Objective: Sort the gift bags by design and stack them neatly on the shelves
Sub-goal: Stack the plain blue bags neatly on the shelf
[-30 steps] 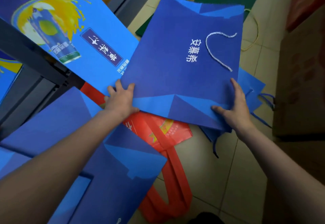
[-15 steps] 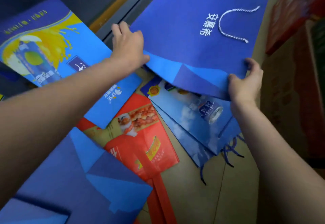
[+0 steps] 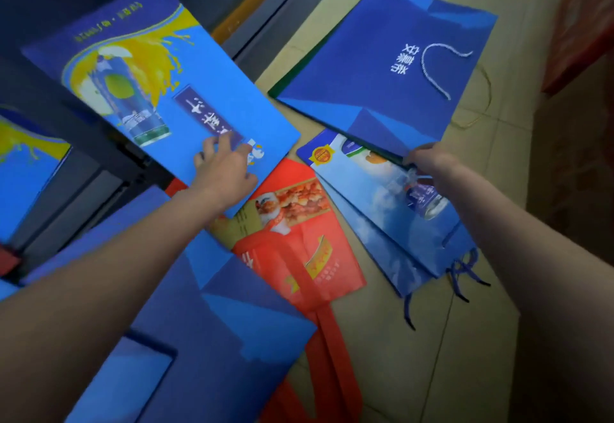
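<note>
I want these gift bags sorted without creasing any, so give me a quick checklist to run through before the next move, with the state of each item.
1. Right hand has hold of the plain blue bag at its near corner: ok.
2. Left hand clear of that bag: ok, it rests on the orange-splash bag instead.
3. Plain blue bag supported on both sides: not ok, one corner only.
4. White cord handle lying free, not snagged: ok.
5. Sky-print bags beneath are free of the plain blue one: not ok, their top edge lies under it.
6. Matching stack's shelf spot ready: cannot tell.
</note>
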Demonstrator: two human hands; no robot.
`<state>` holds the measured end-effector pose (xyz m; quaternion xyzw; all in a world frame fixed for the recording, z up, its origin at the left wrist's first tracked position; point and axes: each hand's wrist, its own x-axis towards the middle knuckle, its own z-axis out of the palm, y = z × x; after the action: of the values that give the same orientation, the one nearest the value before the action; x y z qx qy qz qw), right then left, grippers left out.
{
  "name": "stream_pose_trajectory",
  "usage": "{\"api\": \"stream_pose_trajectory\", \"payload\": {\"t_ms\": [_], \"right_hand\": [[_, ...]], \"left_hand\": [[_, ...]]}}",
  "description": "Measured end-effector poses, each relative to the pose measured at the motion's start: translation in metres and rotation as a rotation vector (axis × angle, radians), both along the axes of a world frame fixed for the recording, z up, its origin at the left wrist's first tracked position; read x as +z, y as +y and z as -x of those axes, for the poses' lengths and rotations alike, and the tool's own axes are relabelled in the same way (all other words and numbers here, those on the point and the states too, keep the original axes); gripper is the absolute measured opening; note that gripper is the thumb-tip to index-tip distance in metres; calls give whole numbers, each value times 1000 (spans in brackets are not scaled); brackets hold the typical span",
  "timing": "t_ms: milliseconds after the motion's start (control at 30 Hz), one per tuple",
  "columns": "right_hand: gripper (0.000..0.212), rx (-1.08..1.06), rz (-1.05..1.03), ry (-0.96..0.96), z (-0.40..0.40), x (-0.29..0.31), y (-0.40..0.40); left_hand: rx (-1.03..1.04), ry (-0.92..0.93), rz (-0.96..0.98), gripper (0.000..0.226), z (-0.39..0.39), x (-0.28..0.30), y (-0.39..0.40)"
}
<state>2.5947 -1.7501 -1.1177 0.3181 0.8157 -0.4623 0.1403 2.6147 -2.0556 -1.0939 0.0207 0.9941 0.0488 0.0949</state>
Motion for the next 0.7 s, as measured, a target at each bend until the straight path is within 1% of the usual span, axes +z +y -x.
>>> {"api": "stream_pose_trajectory", "payload": {"t_ms": [67,100,167,200,267,333,367,433,500,533,567,600,633,700], "right_hand": [[9,138,17,33,-10,10,-29],[7,236,44,56,-15,17,-47],[24,450,124,117,-30,32,-96],[29,545,160,150,-40,38,-124],[37,706,255,183,-66,44,-183],[42,873,333,166,-93,41,-241],[48,966,324,136,-107,37,-268],[65,1110,241,74,-133,23,-311],[81,1144,250,22,-161,10,-342],[87,1143,279,-18,-174,5,-354],[89,1130,301,-49,-186,2,-363],[86,1093,312,-46,-197,0,-369],[77,1011,325,-22,-203,0,-374],[51,831,381,26,-207,9,-377]], "left_hand": [[-37,47,-48,48,-36,-1,-22],[-66,94,-87,44,-54,-1,-37],[-123,169,-130,45,-93,1,-71],[-136,192,-121,45,-114,2,-90],[-100,208,-83,41,-154,7,-129],[-16,207,-65,41,-196,12,-167],[32,189,-27,43,-217,13,-186],[155,79,72,49,-256,18,-216],[328,-25,117,63,-287,20,-237],[400,-79,105,71,-299,22,-244],[422,-104,99,75,-308,22,-249],[419,-106,98,77,-314,23,-252],[408,-99,99,77,-319,24,-253],[407,-49,77,77,-323,28,-255]]}}
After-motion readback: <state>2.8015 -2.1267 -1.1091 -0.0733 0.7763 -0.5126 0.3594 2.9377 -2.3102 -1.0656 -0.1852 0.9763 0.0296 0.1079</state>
